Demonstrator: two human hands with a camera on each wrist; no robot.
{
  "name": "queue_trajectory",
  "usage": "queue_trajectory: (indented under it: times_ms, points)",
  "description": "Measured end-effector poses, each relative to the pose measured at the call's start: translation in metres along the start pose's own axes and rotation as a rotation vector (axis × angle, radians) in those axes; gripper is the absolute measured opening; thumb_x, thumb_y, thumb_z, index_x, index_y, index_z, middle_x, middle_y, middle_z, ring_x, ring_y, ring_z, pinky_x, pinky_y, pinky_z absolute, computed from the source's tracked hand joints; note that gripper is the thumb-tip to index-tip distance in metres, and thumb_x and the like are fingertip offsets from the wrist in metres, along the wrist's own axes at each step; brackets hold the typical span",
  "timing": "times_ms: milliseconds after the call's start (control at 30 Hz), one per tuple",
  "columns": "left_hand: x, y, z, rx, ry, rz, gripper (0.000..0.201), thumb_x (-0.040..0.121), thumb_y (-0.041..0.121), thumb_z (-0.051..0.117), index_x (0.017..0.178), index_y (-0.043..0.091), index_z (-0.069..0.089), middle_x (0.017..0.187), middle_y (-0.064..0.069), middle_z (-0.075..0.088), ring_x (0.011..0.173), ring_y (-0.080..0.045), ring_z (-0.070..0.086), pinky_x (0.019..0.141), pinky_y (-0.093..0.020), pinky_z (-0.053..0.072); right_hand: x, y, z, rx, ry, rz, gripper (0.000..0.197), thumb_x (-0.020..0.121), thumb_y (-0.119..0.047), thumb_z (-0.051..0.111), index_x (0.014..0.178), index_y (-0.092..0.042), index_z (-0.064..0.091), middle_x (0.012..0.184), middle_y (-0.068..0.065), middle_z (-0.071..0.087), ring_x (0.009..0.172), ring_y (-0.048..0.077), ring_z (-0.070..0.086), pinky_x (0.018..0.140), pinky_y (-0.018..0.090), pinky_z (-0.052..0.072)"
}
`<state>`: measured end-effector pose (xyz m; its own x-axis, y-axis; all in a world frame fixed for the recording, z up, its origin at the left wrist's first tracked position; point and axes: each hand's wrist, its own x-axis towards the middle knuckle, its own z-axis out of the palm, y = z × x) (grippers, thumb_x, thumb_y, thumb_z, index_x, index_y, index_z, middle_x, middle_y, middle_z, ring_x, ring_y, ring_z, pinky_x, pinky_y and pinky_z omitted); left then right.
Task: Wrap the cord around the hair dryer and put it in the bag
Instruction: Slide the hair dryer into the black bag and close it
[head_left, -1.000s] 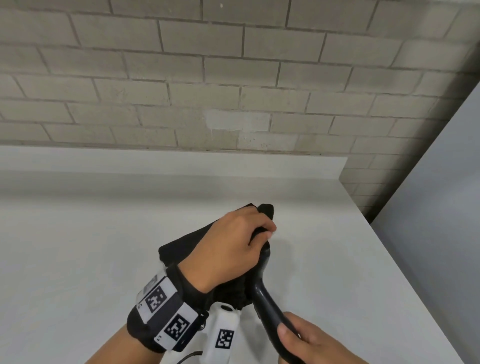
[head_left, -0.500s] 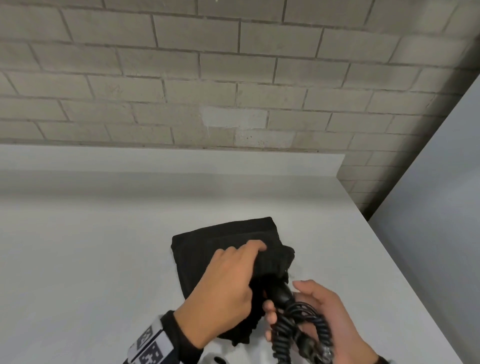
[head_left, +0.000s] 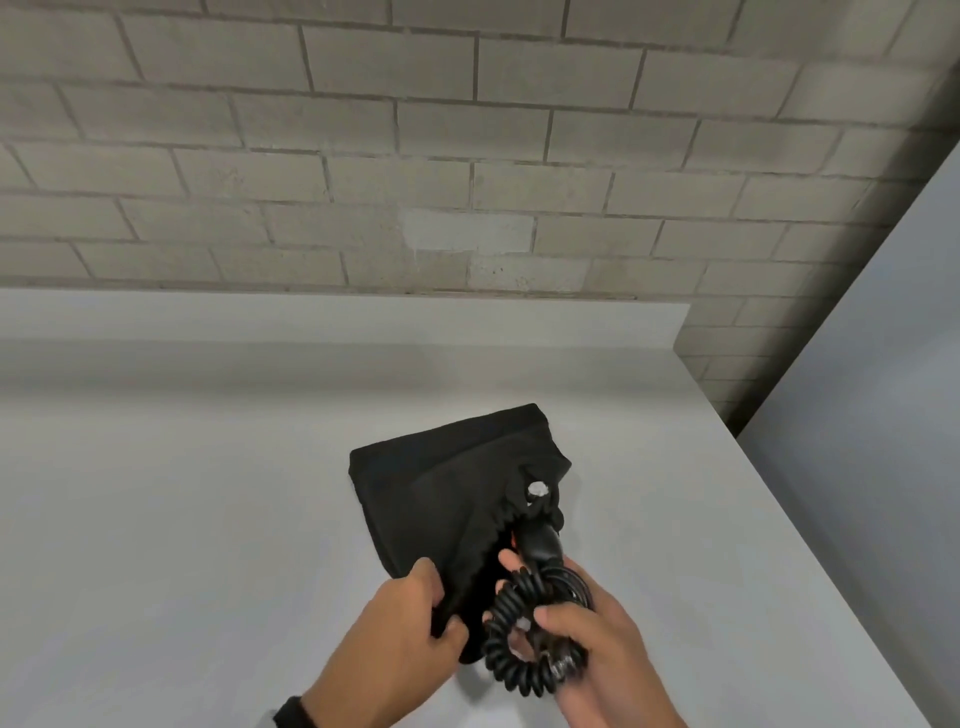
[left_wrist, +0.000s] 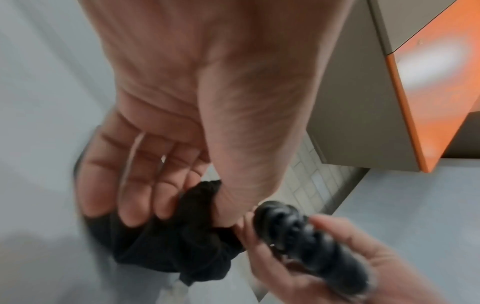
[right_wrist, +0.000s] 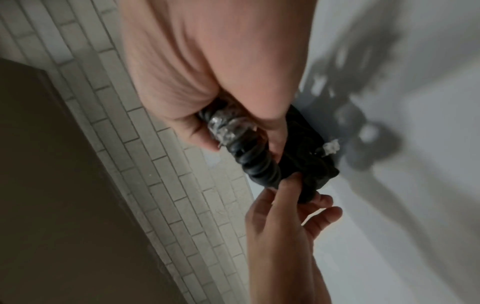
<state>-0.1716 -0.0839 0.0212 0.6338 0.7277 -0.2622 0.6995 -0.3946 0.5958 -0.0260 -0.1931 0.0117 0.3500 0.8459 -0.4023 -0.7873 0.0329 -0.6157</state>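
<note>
Head view: black drawstring bag is lying flat on the white bench, centre of frame, mouth facing the lower right toward the hands. Left hand is pinching the bag's near edge by the opening. Right hand is curling its grip around the coiled cord bundled at the hair dryer handle. The dryer's front end is sitting inside the bag mouth; handle and coil are sticking out toward the lower right. Long axis is running from lower right up-left into the bag, so the push is probably going that way, with the right hand nearer the coil.

Left wrist view, blurred: left hand fingers are folding over black fabric of the bag at lower centre; the cord coil is resting in the right hand at lower right, just beside the fabric.

Right wrist view: right hand is gripping the cord; clear wrapping is showing on part of it. Left hand is coming in from the bottom, holding the bag edge beside the coil. Dryer body not visible here.
</note>
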Motion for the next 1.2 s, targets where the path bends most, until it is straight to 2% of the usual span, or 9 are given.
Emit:
queue_trajectory:
  times_ms: [167, 433, 533, 633, 800, 867, 1000, 1100, 1200]
  points:
    - [-0.011, 0.017, -0.010, 0.019, -0.036, 0.206, 0.015, 0.094, 0.033, 0.053, 0.087, 0.024, 0.044, 0.067, 0.010, 0.047, 0.056, -0.008, 0.044, 0.054, -0.018, 0.036, 0.010, 0.001, 0.014, -0.069, 0.115, -0.136, 0.045, 0.087, 0.010, 0.055, 0.127, -0.009, 0.056, 0.115, 0.020, 0.070, 0.106, 0.039, 0.067, 0.077, 0.043, 0.056]
    - [-0.022, 0.044, -0.014, 0.106, -0.050, 0.397, 0.010, 0.101, 0.043, 0.046, 0.098, 0.038, 0.036, 0.087, 0.022, 0.045, 0.077, -0.002, 0.049, 0.076, -0.003, 0.037, 0.036, 0.021, 0.029, -0.389, 0.173, -0.174, 0.022, 0.101, -0.026, 0.046, 0.119, -0.016, 0.054, 0.096, 0.006, 0.075, 0.086, 0.020, 0.072, 0.071, 0.029, 0.059]
    - [-0.020, 0.037, -0.016, 0.092, -0.043, 0.420, 0.010, 0.100, 0.044, 0.047, 0.097, 0.040, 0.039, 0.080, 0.025, 0.045, 0.077, 0.001, 0.051, 0.075, -0.003, 0.039, 0.043, 0.024, 0.026, -0.593, 0.113, 0.017, 0.048, 0.088, -0.059, 0.042, 0.109, -0.019, 0.058, 0.074, -0.005, 0.074, 0.080, 0.015, 0.070, 0.078, 0.031, 0.057]
    - [-0.017, 0.025, -0.017, 0.084, -0.051, 0.388, 0.010, 0.099, 0.041, 0.051, 0.095, 0.041, 0.042, 0.078, 0.026, 0.046, 0.077, 0.001, 0.053, 0.075, -0.002, 0.040, 0.050, 0.023, 0.010, -0.993, 0.033, 0.117, 0.059, 0.082, -0.074, 0.044, 0.125, -0.033, 0.040, 0.124, -0.007, 0.056, 0.116, 0.012, 0.054, 0.106, 0.034, 0.045]
    - [-0.012, 0.007, -0.017, 0.050, -0.062, 0.337, 0.007, 0.096, 0.038, 0.055, 0.094, 0.039, 0.049, 0.084, 0.021, 0.054, 0.082, -0.005, 0.056, 0.079, -0.011, 0.046, 0.043, 0.007, -0.008, -1.122, -0.119, 0.106, 0.038, 0.086, -0.043, 0.056, 0.123, -0.051, 0.050, 0.129, -0.013, 0.056, 0.118, 0.006, 0.054, 0.105, 0.028, 0.043]
    - [-0.011, 0.005, -0.016, 0.049, -0.067, 0.342, 0.006, 0.096, 0.039, 0.056, 0.095, 0.040, 0.050, 0.085, 0.020, 0.055, 0.082, -0.004, 0.055, 0.078, -0.010, 0.046, 0.040, 0.009, -0.016, -1.211, -0.164, 0.032, 0.037, 0.089, -0.027, 0.062, 0.122, -0.042, 0.054, 0.119, -0.019, 0.063, 0.112, 0.000, 0.059, 0.099, 0.020, 0.046]
    - [-0.011, 0.011, -0.011, 0.067, -0.091, 0.398, 0.012, 0.096, 0.044, 0.055, 0.107, 0.040, 0.057, 0.088, 0.024, 0.052, 0.085, 0.001, 0.055, 0.084, -0.003, 0.041, 0.044, 0.028, -0.025, -1.169, 0.034, -0.155, 0.021, 0.082, -0.008, 0.066, 0.100, -0.018, 0.067, 0.093, 0.005, 0.073, 0.092, 0.024, 0.068, 0.084, 0.040, 0.058]
    - [-0.011, 0.013, -0.009, 0.078, -0.143, 0.392, 0.023, 0.095, 0.049, 0.056, 0.117, 0.042, 0.058, 0.097, 0.026, 0.054, 0.092, 0.004, 0.055, 0.088, 0.002, 0.036, 0.044, 0.028, -0.020, -1.042, 0.083, -0.241, 0.017, 0.087, -0.007, 0.068, 0.102, -0.013, 0.068, 0.095, 0.008, 0.074, 0.093, 0.021, 0.068, 0.079, 0.028, 0.059]
    - [-0.006, 0.002, -0.009, -0.015, -0.259, 0.375, 0.026, 0.092, 0.046, 0.064, 0.117, 0.046, 0.063, 0.109, 0.027, 0.060, 0.100, 0.008, 0.057, 0.095, -0.003, 0.039, 0.040, 0.020, -0.019, -1.250, -0.081, -0.181, 0.012, 0.092, -0.023, 0.063, 0.104, -0.026, 0.065, 0.096, -0.005, 0.069, 0.094, 0.008, 0.064, 0.082, 0.017, 0.054]
